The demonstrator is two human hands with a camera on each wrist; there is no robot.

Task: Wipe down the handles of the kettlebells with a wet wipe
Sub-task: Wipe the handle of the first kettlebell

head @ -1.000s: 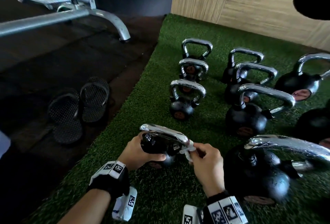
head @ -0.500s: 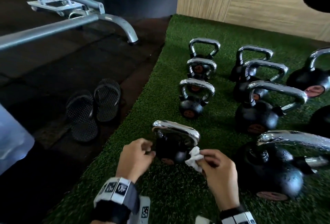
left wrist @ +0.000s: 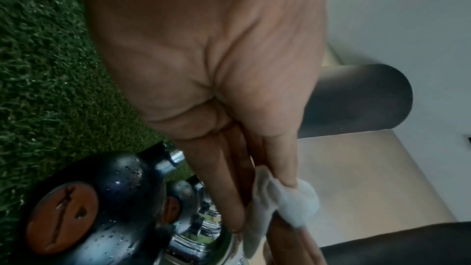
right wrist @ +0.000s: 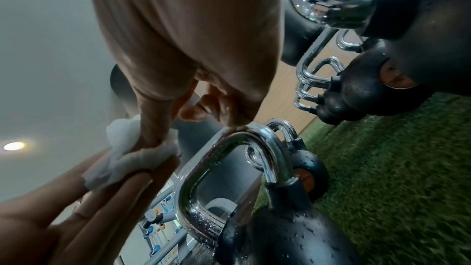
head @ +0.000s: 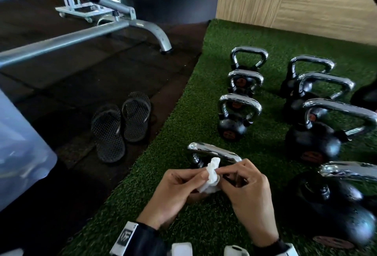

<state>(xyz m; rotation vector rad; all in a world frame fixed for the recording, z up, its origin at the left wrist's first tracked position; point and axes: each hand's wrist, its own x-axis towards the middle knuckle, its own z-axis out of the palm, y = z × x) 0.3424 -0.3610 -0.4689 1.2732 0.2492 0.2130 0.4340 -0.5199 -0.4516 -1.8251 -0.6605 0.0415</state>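
Both hands meet over the nearest kettlebell, holding a crumpled white wet wipe point(head: 211, 174) between them. My left hand point(head: 199, 177) pinches it with thumb and fingers, as the left wrist view shows on the wipe point(left wrist: 288, 198). From the other side, my right hand point(head: 224, 173) pinches the same wipe point(right wrist: 132, 154). The wipe sits just in front of the chrome handle point(head: 212, 151) and does not touch it. Droplets cover the handle point(right wrist: 229, 168) and the black body point(left wrist: 114, 198). The hands hide most of the body in the head view.
Several more chrome-handled kettlebells stand on the green turf point(head: 183, 113): a column ahead point(head: 236, 117) and larger ones right point(head: 318, 133). Black sandals point(head: 122, 125) lie on the dark floor left. A metal bench frame point(head: 159, 35) and wood wall point(head: 306, 1) are beyond.
My left hand let go of the kettlebell's body and joined the right hand on the wipe. The wipe came off the handle's right end and is now held in front of it.
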